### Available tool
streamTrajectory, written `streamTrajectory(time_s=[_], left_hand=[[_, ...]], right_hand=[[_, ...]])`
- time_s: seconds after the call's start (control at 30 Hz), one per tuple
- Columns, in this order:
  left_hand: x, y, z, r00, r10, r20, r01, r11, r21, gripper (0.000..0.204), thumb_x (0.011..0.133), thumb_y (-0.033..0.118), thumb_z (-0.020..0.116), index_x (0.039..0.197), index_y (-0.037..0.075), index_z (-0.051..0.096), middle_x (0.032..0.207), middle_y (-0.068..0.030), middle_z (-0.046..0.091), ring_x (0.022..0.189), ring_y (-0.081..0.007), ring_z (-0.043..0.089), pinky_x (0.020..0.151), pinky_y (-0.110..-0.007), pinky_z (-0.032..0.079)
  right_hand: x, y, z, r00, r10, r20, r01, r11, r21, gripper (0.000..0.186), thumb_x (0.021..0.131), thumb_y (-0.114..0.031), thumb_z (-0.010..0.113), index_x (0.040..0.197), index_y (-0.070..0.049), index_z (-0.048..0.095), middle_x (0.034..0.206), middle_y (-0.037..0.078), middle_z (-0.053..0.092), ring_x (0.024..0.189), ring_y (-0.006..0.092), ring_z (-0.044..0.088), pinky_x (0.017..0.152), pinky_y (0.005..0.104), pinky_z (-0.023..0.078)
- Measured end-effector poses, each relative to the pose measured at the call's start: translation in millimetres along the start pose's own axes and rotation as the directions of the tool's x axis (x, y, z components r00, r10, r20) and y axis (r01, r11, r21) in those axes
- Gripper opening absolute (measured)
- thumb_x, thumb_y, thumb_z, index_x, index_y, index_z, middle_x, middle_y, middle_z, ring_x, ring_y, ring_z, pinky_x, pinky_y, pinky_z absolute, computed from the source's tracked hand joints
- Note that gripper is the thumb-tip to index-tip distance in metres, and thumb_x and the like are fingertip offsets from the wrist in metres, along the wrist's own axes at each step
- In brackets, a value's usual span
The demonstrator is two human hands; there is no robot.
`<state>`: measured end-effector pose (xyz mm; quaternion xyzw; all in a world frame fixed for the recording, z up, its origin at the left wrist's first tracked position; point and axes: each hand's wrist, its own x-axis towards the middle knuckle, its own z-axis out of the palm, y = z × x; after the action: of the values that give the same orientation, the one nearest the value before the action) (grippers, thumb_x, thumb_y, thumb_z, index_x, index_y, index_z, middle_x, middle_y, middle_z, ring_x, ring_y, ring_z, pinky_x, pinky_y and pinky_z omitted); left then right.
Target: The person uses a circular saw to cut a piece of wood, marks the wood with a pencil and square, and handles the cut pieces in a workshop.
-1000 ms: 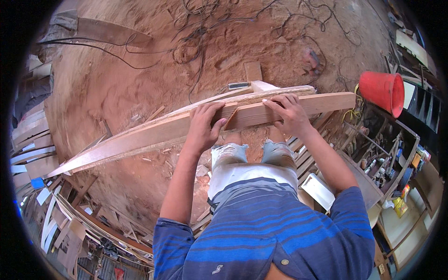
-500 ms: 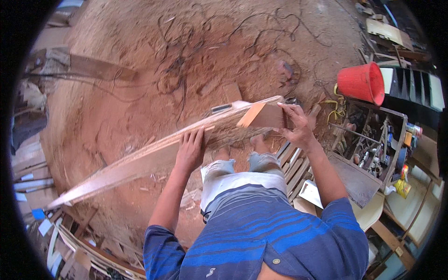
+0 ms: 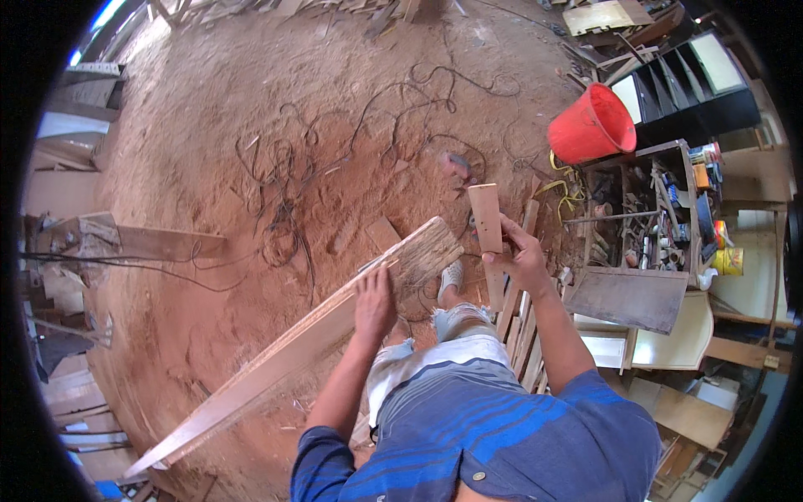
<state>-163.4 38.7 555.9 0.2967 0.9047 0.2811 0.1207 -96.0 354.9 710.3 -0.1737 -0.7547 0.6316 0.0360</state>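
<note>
A long wooden board [image 3: 280, 356] slants from the lower left up to the middle, its rough splintered end [image 3: 428, 253] nearest my feet. My left hand [image 3: 375, 301] grips it close to that end, fingers over the upper edge and thumb hidden. My right hand [image 3: 520, 258] pinches a short, flat wooden strip [image 3: 485, 219] between thumb and fingers. The strip points away from me, to the right of the board and apart from it. Below the right hand lie several narrow wooden slats [image 3: 523, 335] on the ground.
An open wooden toolbox [image 3: 627, 293] full of tools stands at the right, with a red bucket [image 3: 577, 130] beyond it. Black cables [image 3: 288, 213] tangle across the dusty ground. A power tool [image 3: 457, 166] lies ahead. Stacked wood [image 3: 75, 393] lines the left side.
My right hand has come away from the board's end with the strip, which has turned from lying across the board to pointing away from me. The left hand still grips the board.
</note>
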Motion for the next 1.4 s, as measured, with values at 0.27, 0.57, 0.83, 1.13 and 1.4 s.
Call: streamTrajectory(time_s=[0.27, 0.57, 0.83, 1.13, 1.4], left_hand=[[116.0, 74.3, 48.9, 0.997, 0.061, -0.049, -0.062, 0.997, -0.038, 0.063, 0.096, 0.018, 0.066, 0.153, -0.002, 0.046, 0.141, -0.0214, 0.058, 0.129, -0.0417, 0.053, 0.113, -0.053, 0.038], [136.5, 74.9, 62.6, 0.993, 0.072, -0.089, -0.069, 0.997, 0.030, 0.085, 0.086, 0.024, 0.080, 0.158, 0.000, 0.040, 0.147, -0.0204, 0.056, 0.137, -0.0388, 0.052, 0.113, -0.052, 0.040], [134.0, 63.6, 44.9, 0.993, 0.112, 0.027, -0.113, 0.994, 0.007, 0.089, 0.088, 0.031, 0.079, 0.160, 0.000, 0.037, 0.152, -0.0219, 0.052, 0.142, -0.0390, 0.049, 0.118, -0.052, 0.038], [121.6, 57.8, 30.2, 0.994, 0.101, 0.043, -0.103, 0.994, 0.040, 0.097, 0.085, 0.041, 0.083, 0.160, 0.000, 0.037, 0.153, -0.0215, 0.052, 0.143, -0.0385, 0.048, 0.120, -0.051, 0.037], [114.6, 55.1, 19.3, 0.990, 0.141, 0.025, -0.142, 0.989, 0.033, 0.099, 0.086, 0.050, 0.082, 0.159, 0.001, 0.039, 0.156, -0.0208, 0.051, 0.145, -0.0383, 0.047, 0.122, -0.051, 0.035]], right_hand=[[-5.8, -17.4, -2.7, 0.984, -0.149, -0.098, 0.138, 0.984, -0.114, 0.081, 0.084, -0.012, 0.091, 0.155, 0.001, 0.054, 0.140, 0.006, 0.066, 0.129, 0.0148, 0.060, 0.112, 0.0333, 0.047], [-6.6, -35.6, -41.7, 0.984, -0.101, -0.144, 0.122, 0.982, 0.145, 0.080, 0.086, -0.013, 0.089, 0.156, 0.001, 0.053, 0.148, 0.009, 0.063, 0.133, 0.0177, 0.059, 0.114, 0.0345, 0.045], [16.5, -15.3, -69.0, 0.984, -0.172, -0.053, 0.178, 0.897, 0.405, 0.070, 0.090, -0.031, 0.087, 0.145, 0.004, 0.062, 0.134, 0.007, 0.068, 0.117, 0.0141, 0.065, 0.100, 0.0335, 0.053], [63.1, -25.2, -76.3, 0.930, -0.310, 0.198, 0.002, 0.542, 0.840, 0.107, 0.081, -0.071, 0.078, 0.150, 0.006, 0.051, 0.115, 0.016, 0.069, 0.103, 0.0259, 0.069, 0.089, 0.0396, 0.057], [89.9, -47.0, -48.1, 0.809, -0.519, 0.276, -0.030, 0.432, 0.901, 0.096, 0.084, -0.077, 0.057, 0.144, -0.001, 0.060, 0.097, 0.012, 0.067, 0.086, 0.0249, 0.063, 0.078, 0.0394, 0.052]])
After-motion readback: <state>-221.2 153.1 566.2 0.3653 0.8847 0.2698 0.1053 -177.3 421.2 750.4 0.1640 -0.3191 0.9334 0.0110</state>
